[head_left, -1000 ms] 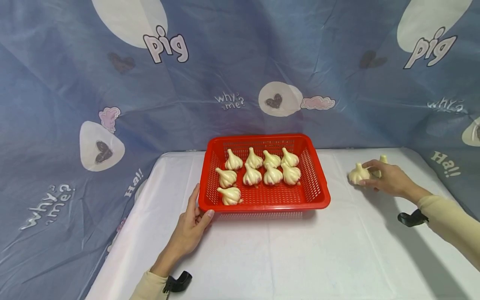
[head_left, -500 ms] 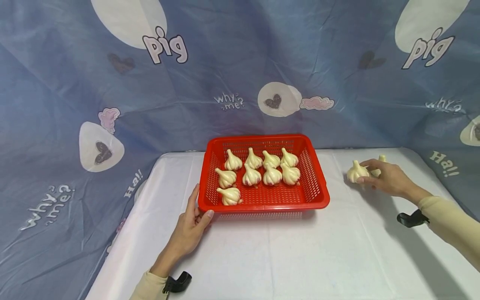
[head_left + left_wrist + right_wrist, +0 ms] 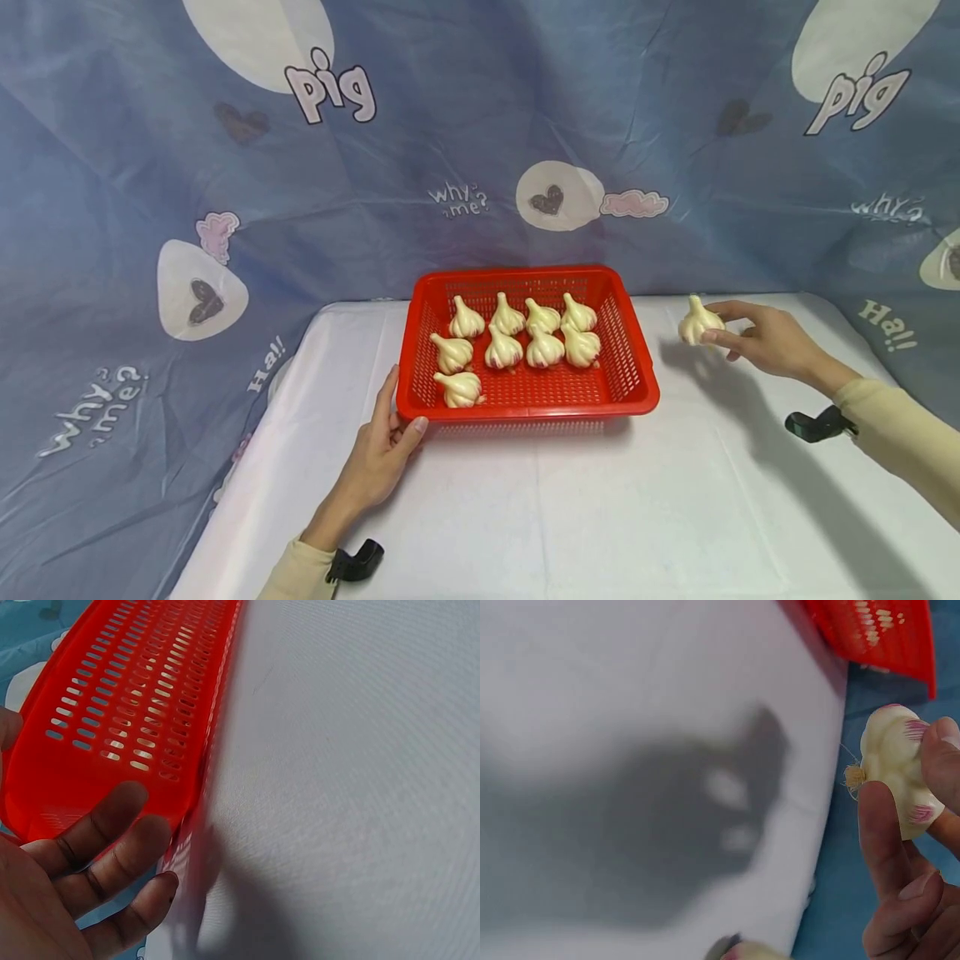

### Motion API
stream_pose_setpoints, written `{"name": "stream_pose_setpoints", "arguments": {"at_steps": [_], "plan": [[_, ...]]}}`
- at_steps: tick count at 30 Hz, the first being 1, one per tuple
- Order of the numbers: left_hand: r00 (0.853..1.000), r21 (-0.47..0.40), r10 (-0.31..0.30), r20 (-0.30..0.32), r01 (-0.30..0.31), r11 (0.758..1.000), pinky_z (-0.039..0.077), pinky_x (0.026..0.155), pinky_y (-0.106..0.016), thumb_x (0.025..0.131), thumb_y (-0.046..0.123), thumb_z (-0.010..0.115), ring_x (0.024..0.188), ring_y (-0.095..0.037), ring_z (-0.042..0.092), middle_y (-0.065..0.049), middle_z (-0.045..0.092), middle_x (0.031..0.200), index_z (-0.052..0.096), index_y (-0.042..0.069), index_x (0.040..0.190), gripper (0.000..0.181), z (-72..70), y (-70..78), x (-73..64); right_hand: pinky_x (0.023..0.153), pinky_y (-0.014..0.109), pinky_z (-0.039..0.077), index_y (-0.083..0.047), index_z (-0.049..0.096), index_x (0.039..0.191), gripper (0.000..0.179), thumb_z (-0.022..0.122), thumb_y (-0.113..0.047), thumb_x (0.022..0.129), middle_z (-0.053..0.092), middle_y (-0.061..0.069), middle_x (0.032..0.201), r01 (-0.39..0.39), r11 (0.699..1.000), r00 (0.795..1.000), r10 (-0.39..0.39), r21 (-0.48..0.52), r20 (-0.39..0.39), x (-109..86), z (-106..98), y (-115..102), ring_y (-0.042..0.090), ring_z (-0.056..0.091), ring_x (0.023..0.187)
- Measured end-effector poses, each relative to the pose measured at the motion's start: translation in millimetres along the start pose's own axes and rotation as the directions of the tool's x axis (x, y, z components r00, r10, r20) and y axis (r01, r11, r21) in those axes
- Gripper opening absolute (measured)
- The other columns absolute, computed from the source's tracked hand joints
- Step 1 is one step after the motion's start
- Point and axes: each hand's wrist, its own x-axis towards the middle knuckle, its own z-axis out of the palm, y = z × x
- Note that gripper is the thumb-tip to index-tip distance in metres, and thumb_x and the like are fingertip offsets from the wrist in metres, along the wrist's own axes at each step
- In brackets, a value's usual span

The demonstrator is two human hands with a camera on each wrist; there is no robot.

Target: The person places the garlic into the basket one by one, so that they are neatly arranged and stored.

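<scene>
My right hand [image 3: 772, 337] pinches a garlic bulb [image 3: 699, 322] between thumb and fingers, raised over the right side of the white table with its stem up. In the right wrist view, the roots and purple streaks of this garlic bulb [image 3: 892, 769] show. A red perforated basket [image 3: 525, 412] stands at the back centre, with several garlic bulbs [image 3: 504, 350] in it. My left hand [image 3: 378, 458] holds the basket's near left corner, thumb at the front rim and a finger along the left side. The left wrist view shows its other fingers [image 3: 120, 862] beneath the rim.
Another garlic bulb [image 3: 756, 951] shows at the bottom of the right wrist view; my right hand hides it in the head view. The table [image 3: 562, 508] ends at a blue printed cloth [image 3: 480, 125] hanging behind it and at the sides.
My right hand has lifted the garlic bulb off the table and moved it up and left towards the basket. The left hand and the basket have stayed in place.
</scene>
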Motion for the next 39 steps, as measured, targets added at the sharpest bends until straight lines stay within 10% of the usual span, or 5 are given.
{"name": "stream_pose_setpoints", "arguments": {"at_steps": [20, 39], "plan": [[1.0, -0.02, 0.019, -0.004, -0.019, 1.0, 0.039, 0.056, -0.024, 0.107, 0.026, 0.066, 0.058, -0.003, 0.045, 0.007, 0.055, 0.073, 0.01, 0.029, 0.172, 0.086, 0.0, -1.5, 1.1, 0.06, 0.03, 0.045, -0.006, 0.066, 0.142, 0.058, 0.08, -0.038, 0.097, 0.068, 0.022, 0.134, -0.096, 0.989, 0.995, 0.093, 0.111, 0.035, 18.3, -12, -55, 0.014, 0.076, 0.072], [1.0, -0.014, 0.028, -0.006, -0.028, 1.0, 0.038, 0.056, -0.024, 0.107, 0.026, 0.067, 0.057, -0.002, 0.044, 0.009, 0.055, 0.072, 0.01, 0.029, 0.172, 0.086, -0.3, -1.6, -0.1, 0.067, 0.025, 0.057, 0.0, 0.065, 0.142, 0.054, 0.082, -0.02, 0.096, 0.067, 0.027, 0.136, 0.046, 0.977, 0.994, -0.065, 0.208, 0.085, 42.5, 9, -114, 0.013, 0.074, 0.072]]}}
